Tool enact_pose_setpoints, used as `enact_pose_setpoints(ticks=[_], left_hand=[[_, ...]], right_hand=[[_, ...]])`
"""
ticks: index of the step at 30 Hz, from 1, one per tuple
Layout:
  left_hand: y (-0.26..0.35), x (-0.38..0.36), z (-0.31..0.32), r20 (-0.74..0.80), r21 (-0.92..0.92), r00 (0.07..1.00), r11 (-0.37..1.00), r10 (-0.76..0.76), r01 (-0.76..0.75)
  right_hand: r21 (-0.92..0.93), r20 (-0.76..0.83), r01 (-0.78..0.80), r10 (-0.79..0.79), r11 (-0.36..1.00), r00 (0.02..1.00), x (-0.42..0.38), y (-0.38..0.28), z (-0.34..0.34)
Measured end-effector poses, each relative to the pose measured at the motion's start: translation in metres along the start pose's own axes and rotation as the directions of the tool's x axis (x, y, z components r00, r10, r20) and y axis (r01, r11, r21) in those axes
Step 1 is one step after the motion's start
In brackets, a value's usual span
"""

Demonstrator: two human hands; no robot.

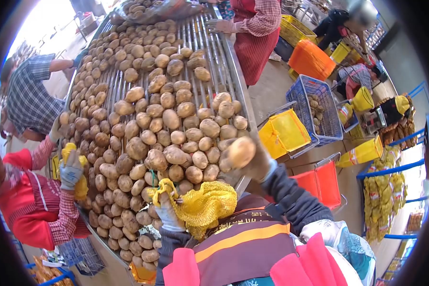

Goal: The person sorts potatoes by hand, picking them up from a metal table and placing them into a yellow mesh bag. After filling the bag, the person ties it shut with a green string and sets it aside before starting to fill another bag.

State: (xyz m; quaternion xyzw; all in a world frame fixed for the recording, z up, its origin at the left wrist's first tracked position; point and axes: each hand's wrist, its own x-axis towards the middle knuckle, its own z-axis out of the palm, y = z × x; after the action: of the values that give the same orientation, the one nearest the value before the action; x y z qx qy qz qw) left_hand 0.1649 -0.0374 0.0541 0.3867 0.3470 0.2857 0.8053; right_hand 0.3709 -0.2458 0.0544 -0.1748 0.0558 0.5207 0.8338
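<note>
In a pale glove, my left hand (pixel 169 213) grips the gathered top of a yellow mesh bag (pixel 209 202), which hangs over the near edge of the roller table against my apron. My gloved right hand (pixel 257 164) is closed around a potato (pixel 241 151), raised above the table's right rim; motion blurs the fingers a little. Just beyond both hands, loose potatoes (pixel 171 119) cover the metal rollers (pixel 195 35). Whether anything lies inside the bag I cannot make out.
A co-worker's gloved hand (pixel 71 172) holds another yellow mesh bag across the table. More people stand along both sides. To the right are a blue crate (pixel 336 107) with potatoes, a yellow bag on a frame (pixel 283 133), a red container (pixel 319 183) and a rack of yellow bags (pixel 386 200).
</note>
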Motion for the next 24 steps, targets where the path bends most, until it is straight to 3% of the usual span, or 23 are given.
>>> enact_pose_setpoints(ticks=[1, 2, 3, 4, 7, 9, 10, 11, 13, 15, 16, 17, 18, 19, 21, 22, 23, 24], left_hand=[[-0.002, -0.002, -0.003, -0.016, 0.005, 1.000, 1.000, -0.010, 0.011], [-0.005, -0.003, -0.007, -0.007, -0.014, 1.000, 1.000, 0.017, -0.017], [-0.007, -0.003, -0.009, -0.022, -0.014, 1.000, 1.000, 0.022, -0.022], [-0.006, -0.004, -0.011, -0.020, 0.026, 1.000, 1.000, 0.017, -0.016], [0.000, -0.004, -0.009, -0.060, 0.070, 0.997, 0.997, 0.048, -0.043], [0.006, -0.002, -0.005, -0.058, -0.030, 0.997, 0.998, 0.046, -0.048], [0.011, 0.000, -0.005, -0.064, -0.019, 0.997, 0.999, 0.049, -0.050], [0.018, -0.001, -0.002, -0.074, -0.015, 0.996, 0.998, 0.059, -0.060], [0.035, -0.010, 0.010, -0.035, -0.049, 0.988, 0.987, 0.153, -0.154], [0.049, -0.014, 0.010, -0.024, -0.001, 0.984, 0.984, 0.176, -0.176], [0.050, -0.011, 0.002, 0.004, -0.074, 0.984, 0.982, 0.176, -0.175], [0.051, -0.011, -0.005, 0.031, -0.147, 0.984, 0.974, 0.178, -0.172], [0.054, -0.016, -0.010, 0.045, -0.191, 0.977, 0.962, 0.208, -0.196], [0.056, -0.019, -0.020, 0.029, -0.192, 0.976, 0.959, 0.216, -0.207], [0.061, -0.024, -0.040, 0.006, -0.026, 0.995, 0.995, 0.100, -0.100], [0.058, -0.028, -0.041, -0.045, 0.109, 0.989, 0.985, 0.140, -0.134], [0.050, -0.028, -0.045, 0.055, 0.097, 0.997, 0.993, 0.056, -0.061], [0.041, -0.027, -0.048, 0.155, 0.101, 0.988, 0.995, -0.028, 0.013]], right_hand=[[0.043, -0.036, 0.081, -0.079, 0.996, 0.996, -0.015, -0.023, -0.010], [-0.069, -0.189, 0.195, -0.205, 0.978, 0.960, -0.029, -0.046, -0.032], [-0.125, -0.400, 0.343, -0.364, 0.931, 0.841, -0.040, -0.063, -0.048], [-0.117, -0.476, 0.541, -0.525, 0.833, 0.705, -0.043, -0.076, -0.071], [-0.229, -0.753, 0.627, -0.544, 0.745, 0.371, -0.047, -0.092, -0.086], [-0.597, -0.520, 0.372, -0.696, 0.711, 0.495, -0.037, -0.067, -0.064], [-0.820, -0.262, 0.206, -0.671, 0.534, 0.694, -0.030, -0.044, -0.024], [-0.962, -0.029, 0.116, -0.512, 0.247, 0.858, -0.020, -0.015, 0.016], [-0.944, 0.319, 0.300, -0.153, -0.137, 0.935, -0.013, 0.034, 0.038], [-0.702, 0.332, 0.394, 0.216, -0.593, 0.918, -0.003, 0.069, 0.051], [-0.676, 0.295, 0.382, 0.244, -0.630, 0.924, -0.002, 0.090, 0.049], [-0.646, 0.255, 0.373, 0.272, -0.666, 0.928, 0.000, 0.108, 0.049], [-0.736, 0.122, 0.274, 0.277, -0.619, 0.953, 0.006, 0.118, 0.051], [-0.733, 0.125, 0.288, 0.294, -0.616, 0.948, 0.012, 0.120, 0.049], [-0.834, 0.038, 0.231, 0.366, -0.501, 0.930, 0.028, 0.121, 0.037], [-0.898, 0.263, 0.299, 0.154, -0.321, 0.953, 0.027, 0.126, 0.025], [-0.989, 0.133, 0.139, 0.114, -0.045, 0.985, 0.028, 0.121, 0.050], [-0.985, 0.149, 0.135, 0.134, 0.109, 0.980, 0.031, 0.123, 0.055]])
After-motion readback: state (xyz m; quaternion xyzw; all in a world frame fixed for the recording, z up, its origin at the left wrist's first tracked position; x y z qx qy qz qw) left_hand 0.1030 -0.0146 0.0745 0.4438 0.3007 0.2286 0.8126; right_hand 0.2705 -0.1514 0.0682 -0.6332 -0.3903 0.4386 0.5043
